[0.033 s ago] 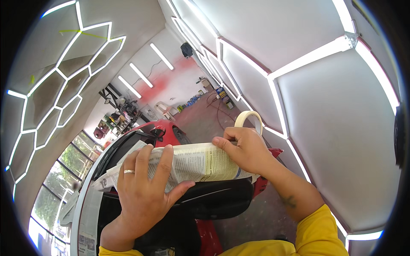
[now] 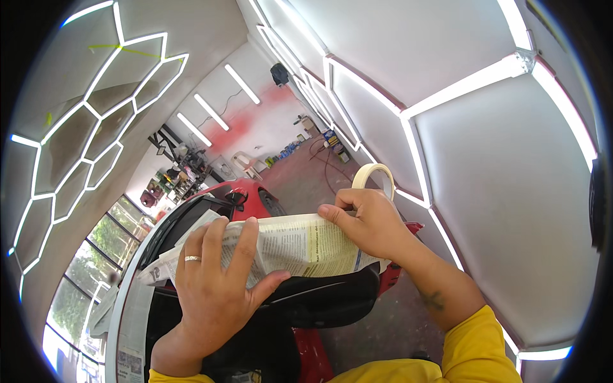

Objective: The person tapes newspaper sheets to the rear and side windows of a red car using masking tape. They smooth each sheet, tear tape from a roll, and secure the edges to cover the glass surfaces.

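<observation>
A folded sheet of newspaper lies along the upper part of an open red car door, above its black inner panel. My left hand, with a ring on one finger, rests on the paper's left half, fingers spread. My right hand is closed at the paper's upper right edge, its thumb pressed on that edge. From its curled fingers a cream roll of masking tape sticks out on the far side. The undersides of those fingers are hidden.
Beyond the door stands the red car body with a side mirror. More newspaper covers the frame at left. A lit wall panel rises close on the right. A plastic chair, cans and a hose are farther back.
The tape roll and my right hand have shifted very slightly. The newspaper's lower right edge hangs a touch lower; my left hand stays in place.
</observation>
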